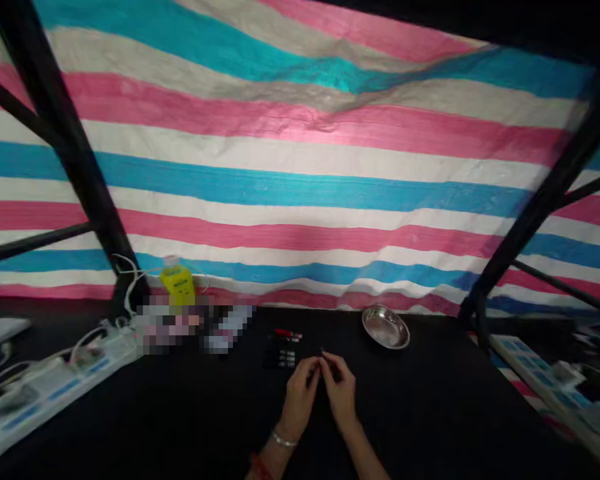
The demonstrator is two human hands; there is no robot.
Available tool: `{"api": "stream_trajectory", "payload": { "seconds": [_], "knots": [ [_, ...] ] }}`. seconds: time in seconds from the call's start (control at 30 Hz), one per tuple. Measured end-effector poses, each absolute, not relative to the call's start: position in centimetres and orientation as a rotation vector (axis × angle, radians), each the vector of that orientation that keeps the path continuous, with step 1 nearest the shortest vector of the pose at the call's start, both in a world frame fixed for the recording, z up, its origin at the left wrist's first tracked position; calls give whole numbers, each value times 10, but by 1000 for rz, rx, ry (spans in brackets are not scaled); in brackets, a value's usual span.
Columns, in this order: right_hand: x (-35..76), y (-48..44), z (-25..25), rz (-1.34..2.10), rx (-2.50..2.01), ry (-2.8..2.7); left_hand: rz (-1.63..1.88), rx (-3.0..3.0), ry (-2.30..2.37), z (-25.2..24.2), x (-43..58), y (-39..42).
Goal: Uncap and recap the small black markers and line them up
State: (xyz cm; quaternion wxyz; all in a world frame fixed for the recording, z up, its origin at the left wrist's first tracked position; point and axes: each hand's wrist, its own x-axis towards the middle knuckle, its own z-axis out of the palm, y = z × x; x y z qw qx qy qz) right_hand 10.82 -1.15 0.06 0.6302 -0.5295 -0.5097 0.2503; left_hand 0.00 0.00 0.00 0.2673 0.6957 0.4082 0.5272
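Observation:
My left hand (300, 387) and my right hand (341, 387) meet above the middle of the black table, their fingertips pinched together. A small dark thing (323, 351) pokes out just past the fingertips; most of it is hidden, and its kind cannot be made out. Left of my hands and slightly farther back lies a row of several slim pen-like sticks: a red one (286, 333) at the far end and black ones with pale lettering (286, 360) nearer. A shiny round metal dish (385, 327) rests farther back to the right.
A long white power strip (75, 380) with plugs and cables runs along the left side, and another power strip (545, 380) along the right. A yellow bottle (179, 283) stands at the back left beside blurred items. Black frame posts and a striped sheet (300, 187) bound the table.

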Motion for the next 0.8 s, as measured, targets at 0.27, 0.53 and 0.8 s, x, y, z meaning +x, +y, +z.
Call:
{"api": "stream_trajectory", "payload": {
  "seconds": [0.27, 0.53, 0.8],
  "knots": [
    [104, -10, 4, 863, -1070, -916, 1481, 1925, 1138, 9, 3, -8],
    [125, 8, 0, 1105, -907, -377, 1374, 2172, 1330, 21, -22, 9],
    [133, 8, 5, 1289, -837, -273, 866, 2363, 1583, 32, -88, 35]
  ]
}}
